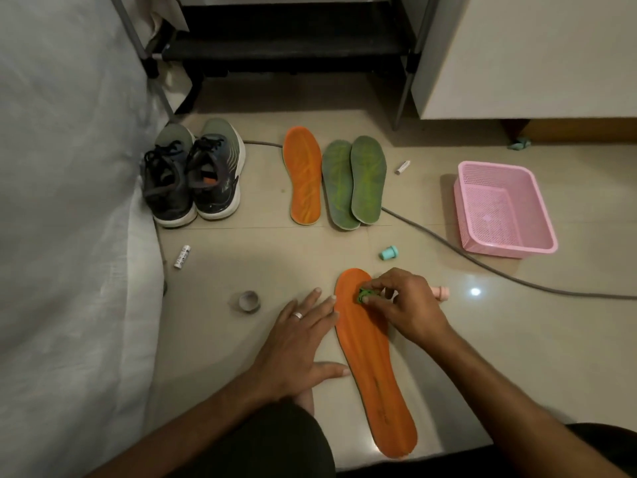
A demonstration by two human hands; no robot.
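An orange insole [370,367] lies lengthwise on the tiled floor in front of me. My left hand [300,343] lies flat on the floor with straight fingers touching the insole's left edge. My right hand [403,305] pinches a small green piece [364,295] against the insole's toe end. A pink tube [439,292] pokes out from behind my right hand.
Farther off lie a second orange insole [303,175], two green insoles [355,181], a pair of dark sneakers [193,174] and a pink basket [505,208]. A grey cable [482,263], a teal cap [389,252], a tape roll [249,300] and small white tubes [182,257] are scattered about. White bedding [69,201] fills the left.
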